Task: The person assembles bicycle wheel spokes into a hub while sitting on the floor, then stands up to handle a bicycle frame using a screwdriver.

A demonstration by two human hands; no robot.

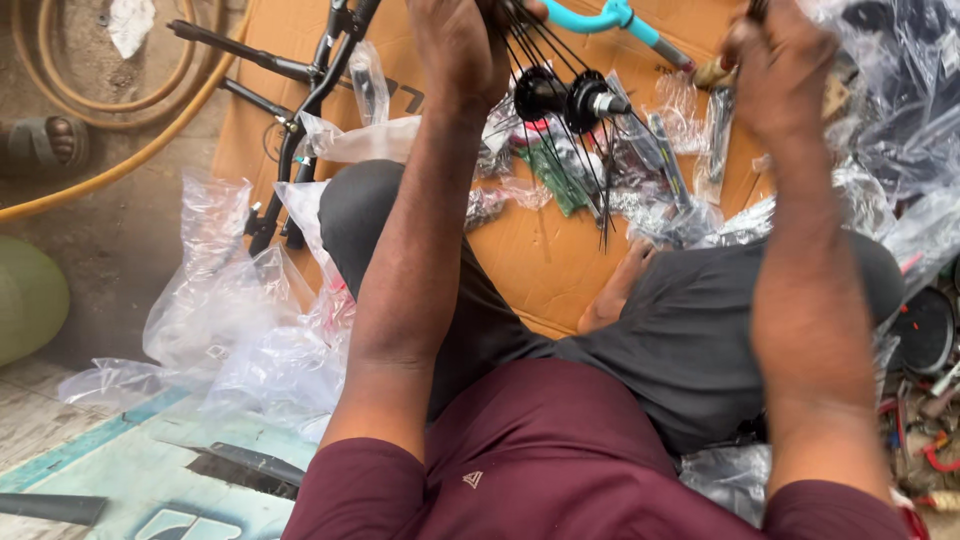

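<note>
My left hand [455, 45] is raised at the top of the view, closed on a bunch of thin black spokes [560, 150] that fan down through a black wheel hub [565, 97]. The hub hangs just right of that hand, above a sheet of brown cardboard [540, 260]. My right hand [785, 65] is up at the top right, fingers curled around a small dark part that is mostly hidden by the hand. I sit cross-legged in dark grey trousers and a maroon shirt, one bare foot [615, 290] resting on the cardboard.
A black bicycle frame [300, 110] lies at the upper left of the cardboard, and a turquoise tube [610, 20] at the top. Clear plastic bags [250, 320] are scattered left and right. A yellow hose [120, 160], another person's sandalled foot [45, 140] and small tools [930, 440] lie around.
</note>
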